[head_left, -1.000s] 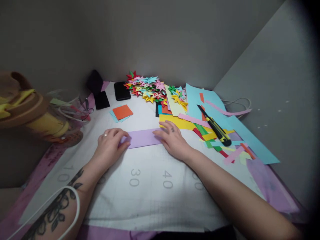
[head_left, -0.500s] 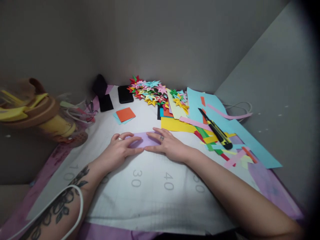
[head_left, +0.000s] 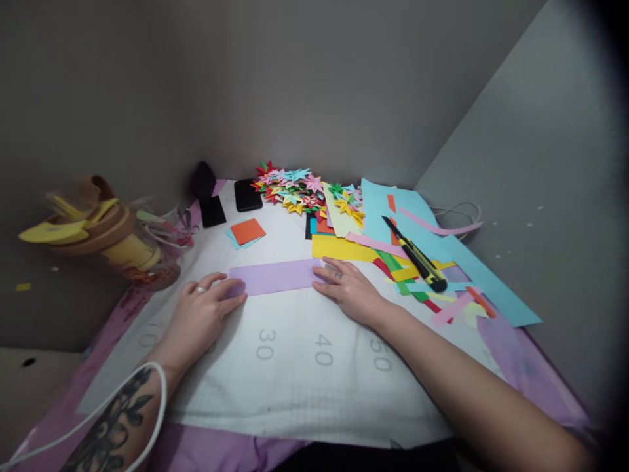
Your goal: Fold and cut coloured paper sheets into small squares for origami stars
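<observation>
A long lilac paper strip [head_left: 275, 276] lies flat on the white gridded cutting mat [head_left: 295, 373]. My left hand [head_left: 204, 309] rests on the strip's left end, fingers stretched and lying flat, a ring on one finger. My right hand [head_left: 350, 292] presses the strip's right end with flat, slightly spread fingers. Neither hand grips anything. Both forearms reach in from the bottom edge; the left one is tattooed.
A yellow-black utility knife [head_left: 415, 255] lies on coloured paper sheets and scraps [head_left: 417, 236] at right. Folded paper stars [head_left: 295, 187] pile at the back. An orange square [head_left: 247, 231], a black phone [head_left: 247, 195] and a jar of tools [head_left: 118, 242] stand left. Grey walls enclose the desk.
Half a second ago my hands were close together over a short folded strip; now they have moved apart and the strip lies at full length. The camera view shifted slightly.
</observation>
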The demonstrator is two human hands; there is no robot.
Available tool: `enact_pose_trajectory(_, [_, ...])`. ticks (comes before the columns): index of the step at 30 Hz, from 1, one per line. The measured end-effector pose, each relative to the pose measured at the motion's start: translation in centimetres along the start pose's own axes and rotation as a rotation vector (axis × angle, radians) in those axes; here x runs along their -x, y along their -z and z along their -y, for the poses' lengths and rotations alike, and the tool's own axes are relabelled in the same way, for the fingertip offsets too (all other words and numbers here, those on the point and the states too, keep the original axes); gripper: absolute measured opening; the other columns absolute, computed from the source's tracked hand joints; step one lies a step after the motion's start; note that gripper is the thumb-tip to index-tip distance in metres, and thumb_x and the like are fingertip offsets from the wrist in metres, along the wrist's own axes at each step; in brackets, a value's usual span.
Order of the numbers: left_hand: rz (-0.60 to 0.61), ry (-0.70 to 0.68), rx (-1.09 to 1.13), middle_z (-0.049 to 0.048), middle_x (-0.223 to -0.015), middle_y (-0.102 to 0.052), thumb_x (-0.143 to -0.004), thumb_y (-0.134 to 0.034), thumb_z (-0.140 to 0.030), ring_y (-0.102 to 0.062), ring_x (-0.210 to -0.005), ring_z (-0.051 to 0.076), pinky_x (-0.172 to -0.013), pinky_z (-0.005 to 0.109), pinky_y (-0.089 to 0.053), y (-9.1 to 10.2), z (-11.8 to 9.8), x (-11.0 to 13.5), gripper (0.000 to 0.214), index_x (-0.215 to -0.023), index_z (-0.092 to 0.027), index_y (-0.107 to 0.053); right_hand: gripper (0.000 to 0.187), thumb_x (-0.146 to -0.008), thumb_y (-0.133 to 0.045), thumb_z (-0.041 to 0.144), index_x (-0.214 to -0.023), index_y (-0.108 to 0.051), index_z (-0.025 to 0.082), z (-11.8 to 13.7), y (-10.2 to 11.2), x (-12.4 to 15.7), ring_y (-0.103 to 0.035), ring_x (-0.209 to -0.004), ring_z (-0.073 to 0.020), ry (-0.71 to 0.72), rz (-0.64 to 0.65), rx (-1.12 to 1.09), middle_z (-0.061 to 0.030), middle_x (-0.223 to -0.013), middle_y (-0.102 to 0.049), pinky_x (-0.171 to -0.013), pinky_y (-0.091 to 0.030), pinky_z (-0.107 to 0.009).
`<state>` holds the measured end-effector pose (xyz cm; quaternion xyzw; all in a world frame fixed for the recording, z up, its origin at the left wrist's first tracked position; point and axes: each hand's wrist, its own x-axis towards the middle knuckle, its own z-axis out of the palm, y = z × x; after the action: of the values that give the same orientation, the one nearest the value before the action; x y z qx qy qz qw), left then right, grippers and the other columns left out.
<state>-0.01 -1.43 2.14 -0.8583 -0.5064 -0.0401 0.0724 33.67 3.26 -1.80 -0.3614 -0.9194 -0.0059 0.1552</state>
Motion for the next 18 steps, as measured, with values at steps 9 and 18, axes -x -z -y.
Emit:
enact_pose_trajectory(9, [-0.044, 0.22, -0.037, 0.0062, -0.113, -0.07, -0.077, -0.043, -0.008, -0.056, -0.109, 0.031, -0.082, 0.046, -0.044, -0.3, -1.5, 2.1, 0.042, -0.106, -0.021, -0.071, 0.027, -0.092, -0.049, 0.013, -0.095, -0.074, 0.02, 0.8, 0.1, 0.7, -0.053, -0.119, -0.0277, -0.06, -0.15, 0.09, -0.0043, -0.12, -0.067, -0.092, -0.044, -0.045])
enact_pose_trajectory(18, [-0.346, 0.458, 0.282, 0.0127, -0.116, -0.065, -0.084, -0.038, -0.019, -0.064, -0.1, 0.023, -0.091, 0.037, -0.051, -1.5, -0.2, 3.8, 0.044, -0.122, -0.013, -0.058, 0.04, -0.086, -0.05, 0.024, -0.121, -0.061, 0.01, -8.8, 3.4, 5.3, -0.052, -0.112, -0.0325, -0.854, -0.311, 0.28, -0.0199, -0.122, -0.06, -0.093, -0.041, -0.046])
